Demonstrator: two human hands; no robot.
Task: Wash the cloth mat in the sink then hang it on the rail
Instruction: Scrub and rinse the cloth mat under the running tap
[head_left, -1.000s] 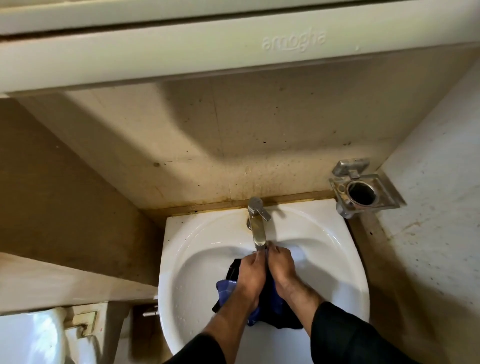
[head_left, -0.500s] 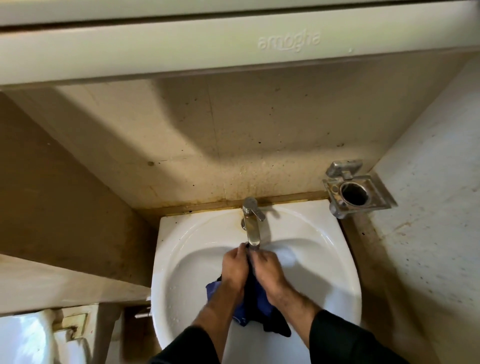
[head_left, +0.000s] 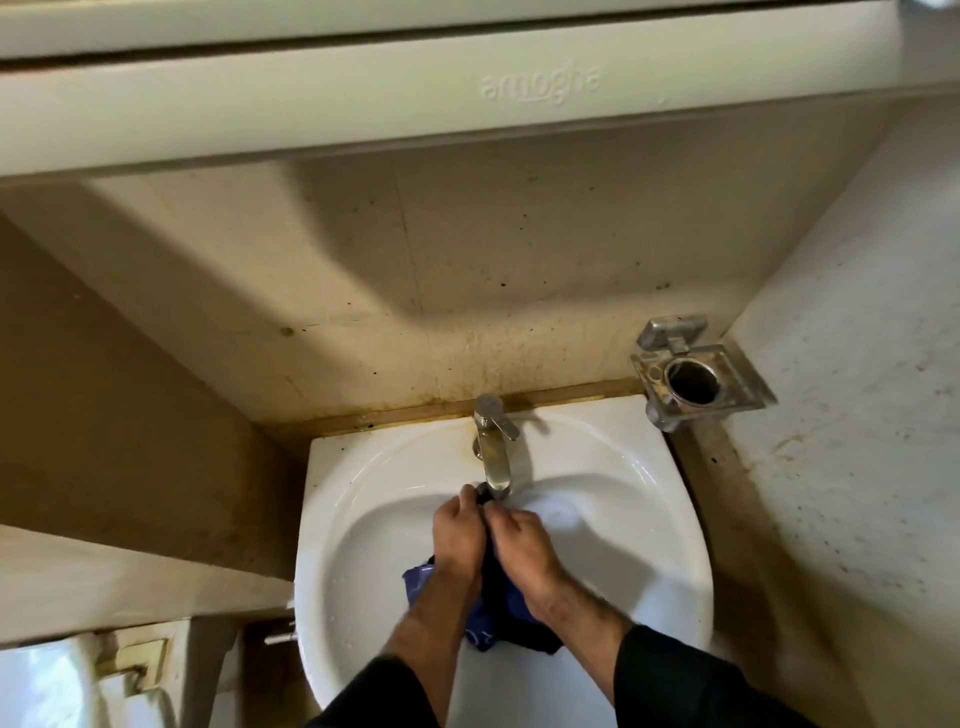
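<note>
A dark blue cloth mat (head_left: 498, 613) hangs bunched between my two hands over the bowl of the white sink (head_left: 363, 519). My left hand (head_left: 460, 535) and my right hand (head_left: 519, 545) both grip the cloth's top, side by side, right under the spout of the steel tap (head_left: 493, 452). The cloth's lower part droops toward me, partly hidden by my wrists. I cannot tell whether water is running. No rail is in view.
A steel square holder (head_left: 696, 374) with a round hole is fixed to the right wall beside the sink. A pale cabinet (head_left: 467, 104) overhangs the stained back wall. A white toilet cistern (head_left: 52, 680) sits at lower left.
Both hands with the cloth have shifted slightly up toward the tap spout. The grip on the cloth is the same.
</note>
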